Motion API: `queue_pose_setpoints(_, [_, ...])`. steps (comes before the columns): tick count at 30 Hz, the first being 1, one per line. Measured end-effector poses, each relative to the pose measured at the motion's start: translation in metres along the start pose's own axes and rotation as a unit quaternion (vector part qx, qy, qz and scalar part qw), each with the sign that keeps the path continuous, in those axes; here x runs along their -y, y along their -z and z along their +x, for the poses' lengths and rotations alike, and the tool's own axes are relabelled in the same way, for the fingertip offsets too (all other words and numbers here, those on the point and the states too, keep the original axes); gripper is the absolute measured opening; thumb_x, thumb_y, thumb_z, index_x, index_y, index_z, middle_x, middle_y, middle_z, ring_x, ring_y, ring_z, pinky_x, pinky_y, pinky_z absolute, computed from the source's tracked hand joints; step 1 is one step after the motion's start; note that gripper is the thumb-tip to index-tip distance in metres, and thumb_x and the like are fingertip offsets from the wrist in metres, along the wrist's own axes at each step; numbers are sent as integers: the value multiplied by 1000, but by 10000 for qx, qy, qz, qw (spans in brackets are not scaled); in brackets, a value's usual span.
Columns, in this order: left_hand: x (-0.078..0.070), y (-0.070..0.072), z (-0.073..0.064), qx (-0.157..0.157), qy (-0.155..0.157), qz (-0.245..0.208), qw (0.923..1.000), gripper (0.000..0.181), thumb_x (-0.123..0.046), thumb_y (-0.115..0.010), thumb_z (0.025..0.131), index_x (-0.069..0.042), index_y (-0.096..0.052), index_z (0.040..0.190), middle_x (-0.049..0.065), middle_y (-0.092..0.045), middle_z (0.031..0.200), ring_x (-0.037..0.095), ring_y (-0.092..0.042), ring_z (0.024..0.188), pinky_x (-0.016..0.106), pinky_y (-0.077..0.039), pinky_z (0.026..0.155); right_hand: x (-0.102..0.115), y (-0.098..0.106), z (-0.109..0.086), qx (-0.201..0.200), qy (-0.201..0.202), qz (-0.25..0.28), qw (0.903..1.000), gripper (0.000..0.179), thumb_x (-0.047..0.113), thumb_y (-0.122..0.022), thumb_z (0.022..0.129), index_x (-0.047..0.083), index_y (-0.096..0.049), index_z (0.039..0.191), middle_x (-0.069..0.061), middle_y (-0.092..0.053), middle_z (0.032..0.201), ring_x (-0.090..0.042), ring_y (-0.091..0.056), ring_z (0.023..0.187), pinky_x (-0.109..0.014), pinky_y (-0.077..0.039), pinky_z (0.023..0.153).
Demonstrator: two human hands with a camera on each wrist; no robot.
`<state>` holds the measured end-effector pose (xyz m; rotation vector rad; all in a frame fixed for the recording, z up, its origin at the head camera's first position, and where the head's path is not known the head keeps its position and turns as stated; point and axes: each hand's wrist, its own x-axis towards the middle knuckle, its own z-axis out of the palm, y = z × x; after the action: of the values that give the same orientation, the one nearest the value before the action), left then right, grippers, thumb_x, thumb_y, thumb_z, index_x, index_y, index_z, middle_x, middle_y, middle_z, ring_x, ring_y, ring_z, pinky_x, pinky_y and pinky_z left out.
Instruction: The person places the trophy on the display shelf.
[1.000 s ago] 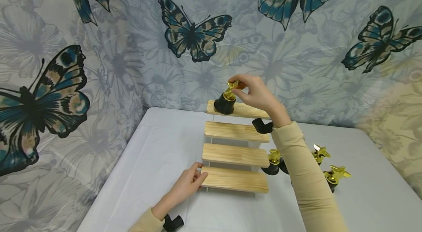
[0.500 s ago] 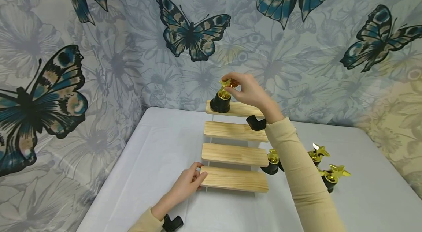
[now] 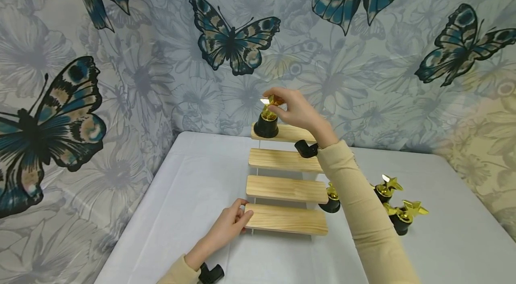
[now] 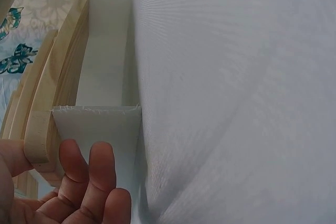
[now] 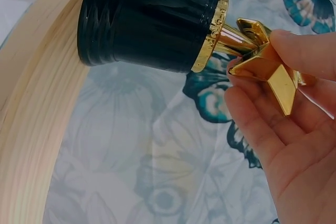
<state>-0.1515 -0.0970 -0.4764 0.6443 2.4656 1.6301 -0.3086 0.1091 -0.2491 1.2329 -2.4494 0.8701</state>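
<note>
A four-step wooden display stand (image 3: 288, 189) with pale planks on white side supports is on the table. My right hand (image 3: 296, 109) pinches the gold star of a small trophy (image 3: 266, 127) with thumb and fingers. The trophy's black base stands upright at the left end of the top plank (image 3: 296, 133); in the right wrist view the base (image 5: 147, 22) meets the plank (image 5: 44, 114). My left hand (image 3: 227, 225) grips the left end of the lowest plank (image 3: 287, 219). In the left wrist view its fingers (image 4: 102, 163) curl beside the plank's rounded end (image 4: 39, 137).
Several similar gold star trophies stand on the white-covered table right of the stand, one (image 3: 330, 199) close to it and others (image 3: 403, 217) farther right, partly behind the right sleeve (image 3: 363, 203). Butterfly-printed fabric (image 3: 234, 46) hangs directly behind the table (image 3: 193, 176).
My right hand has shifted left along the top plank with the trophy, which has gone from slightly tilted to upright at the plank's left end. The left hand has stayed in place.
</note>
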Motion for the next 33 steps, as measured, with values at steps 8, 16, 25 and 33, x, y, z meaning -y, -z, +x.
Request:
queue_pose_setpoints(8, [-2, 0, -1, -14, 65, -34, 10000, 44, -30, -48, 98, 7, -44, 121, -1, -50, 61, 18, -60, 55, 24, -49, 54, 2, -2, 5, 61, 26, -48, 10000, 29, 3, -60, 89, -1, -58, 118, -16, -61, 111, -23, -57, 87, -36, -47, 82])
queue_pose_setpoints(16, [-2, -1, -1, -33, 133, -220, 9997, 41, -26, -48, 98, 6, -43, 123, 1, -51, 62, 20, -60, 55, 26, -50, 54, 0, -4, 7, 100, 37, -116, 9999, 30, 3, -60, 90, -1, -57, 119, -15, -61, 112, -23, -56, 88, -37, -46, 82])
queue_pose_setpoints(25, [-2, -2, -1, -20, 235, -211, 9995, 39, -26, -48, 98, 5, -44, 123, 6, -52, 61, 19, -60, 56, 25, -49, 54, 0, -6, 7, 108, -16, -86, 9999, 34, 3, -59, 90, 0, -54, 124, -14, -61, 109, -22, -55, 85, -36, -47, 82])
queue_pose_setpoints(33, [-32, 5, -7, 8, 258, -177, 9995, 33, -15, -48, 98, 10, -44, 119, 14, -52, 62, 27, -59, 57, 36, -53, 57, -2, -6, 6, 352, -313, -155, 9988, 53, 8, -59, 91, 3, -37, 139, -13, -58, 103, -24, -54, 91, -43, -46, 83])
